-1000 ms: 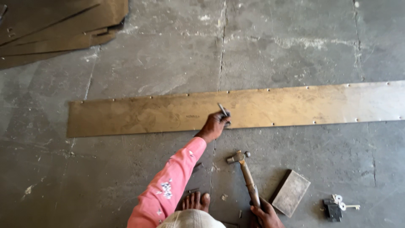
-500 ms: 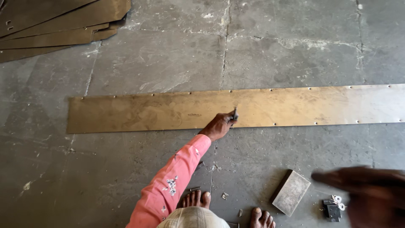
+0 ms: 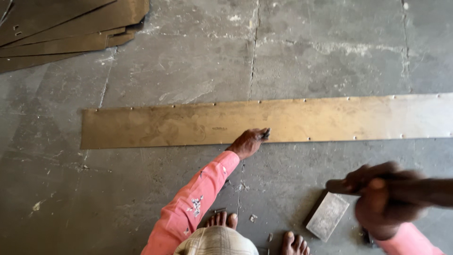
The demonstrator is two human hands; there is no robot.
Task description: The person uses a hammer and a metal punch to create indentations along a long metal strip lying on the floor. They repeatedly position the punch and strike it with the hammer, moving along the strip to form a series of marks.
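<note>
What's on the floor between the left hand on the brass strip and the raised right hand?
In the head view, only bare concrete floor lies between the left hand, at the strip, and the blurred right hand. The grey block lies lower.

The left arm, in a pink sleeve, stretches out toward one o'clock from the body, its left hand [image 3: 248, 142] low with the fingers pinched together at the tip. The right hand [image 3: 383, 198] is raised close to the camera at about four o'clock, blurred, its fingers curled shut, pink cuff showing below it.
</note>
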